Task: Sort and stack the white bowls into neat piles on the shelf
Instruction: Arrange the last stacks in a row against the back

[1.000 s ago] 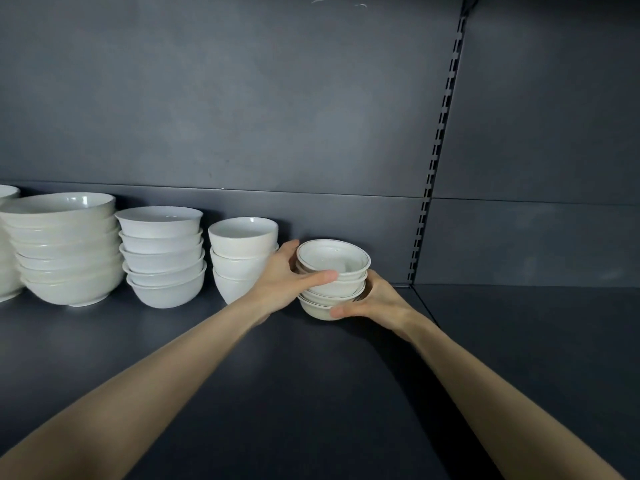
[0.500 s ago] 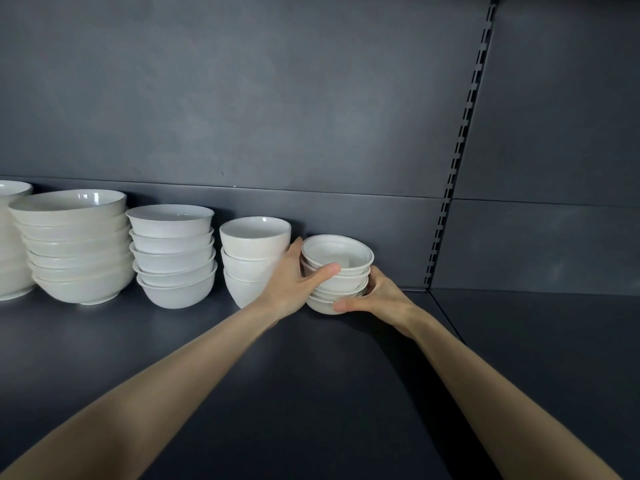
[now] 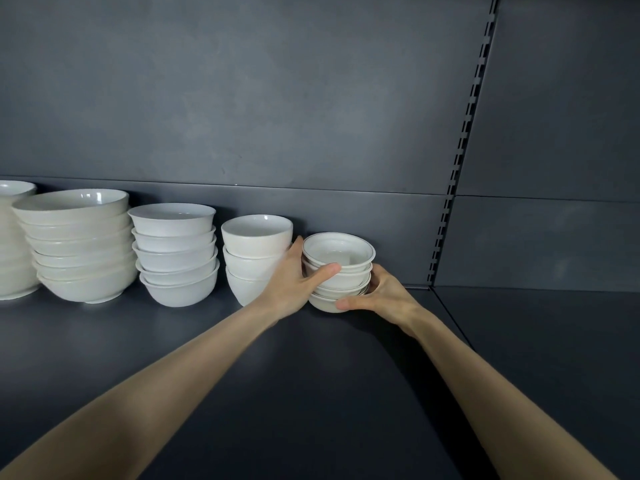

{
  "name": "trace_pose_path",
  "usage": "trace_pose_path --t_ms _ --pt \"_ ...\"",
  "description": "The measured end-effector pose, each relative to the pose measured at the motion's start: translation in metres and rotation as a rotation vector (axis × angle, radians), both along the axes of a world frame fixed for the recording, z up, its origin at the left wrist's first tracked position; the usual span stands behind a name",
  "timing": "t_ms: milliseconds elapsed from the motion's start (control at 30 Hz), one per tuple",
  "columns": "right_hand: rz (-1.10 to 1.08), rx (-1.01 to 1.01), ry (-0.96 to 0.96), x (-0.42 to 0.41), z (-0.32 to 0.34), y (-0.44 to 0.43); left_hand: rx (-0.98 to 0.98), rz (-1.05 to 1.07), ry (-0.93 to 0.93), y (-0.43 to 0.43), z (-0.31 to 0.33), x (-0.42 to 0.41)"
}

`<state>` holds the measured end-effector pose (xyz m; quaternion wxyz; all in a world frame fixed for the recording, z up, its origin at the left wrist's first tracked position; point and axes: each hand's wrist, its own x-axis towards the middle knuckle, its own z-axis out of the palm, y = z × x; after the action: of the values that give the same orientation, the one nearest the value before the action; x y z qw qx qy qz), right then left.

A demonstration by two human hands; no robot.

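Observation:
A short stack of small white bowls with thin dark rim lines point(image 3: 341, 252) stands on the dark shelf point(image 3: 311, 393) near the back wall. My left hand point(image 3: 294, 282) holds its left side, thumb curled across the front of the upper bowls. My right hand point(image 3: 381, 296) grips the lower right side, thumb on the bottom bowl; its fingers are hidden behind the stack. Left of it stand a stack of three taller cup-like bowls point(image 3: 256, 258), a stack of medium bowls point(image 3: 175, 254) and a stack of large bowls point(image 3: 78, 244).
Another white stack point(image 3: 12, 240) is cut off at the left edge. A slotted upright point(image 3: 460, 147) runs down the grey back wall, and a seam point(image 3: 450, 317) divides this shelf from the bare shelf section on the right.
The small stack, held by both hands, has shifted slightly back and toward the cup-like stack. The view has panned a little to the left.

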<state>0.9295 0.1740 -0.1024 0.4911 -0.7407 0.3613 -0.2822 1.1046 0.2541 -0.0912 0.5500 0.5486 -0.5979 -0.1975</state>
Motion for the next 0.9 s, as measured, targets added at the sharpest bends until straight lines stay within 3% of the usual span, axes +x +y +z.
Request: trace_pose_path --t_ms 433,900 --pt "0.022 0.002 -0.026 0.0 0.001 -0.0027 0.03 0.113 -0.13 -0.0021 0.0037 -0.0036" --pt "0.028 -0.02 -0.064 -0.0004 -0.0019 -0.0062 0.074 0.137 -0.12 0.002 0.007 -0.0048"
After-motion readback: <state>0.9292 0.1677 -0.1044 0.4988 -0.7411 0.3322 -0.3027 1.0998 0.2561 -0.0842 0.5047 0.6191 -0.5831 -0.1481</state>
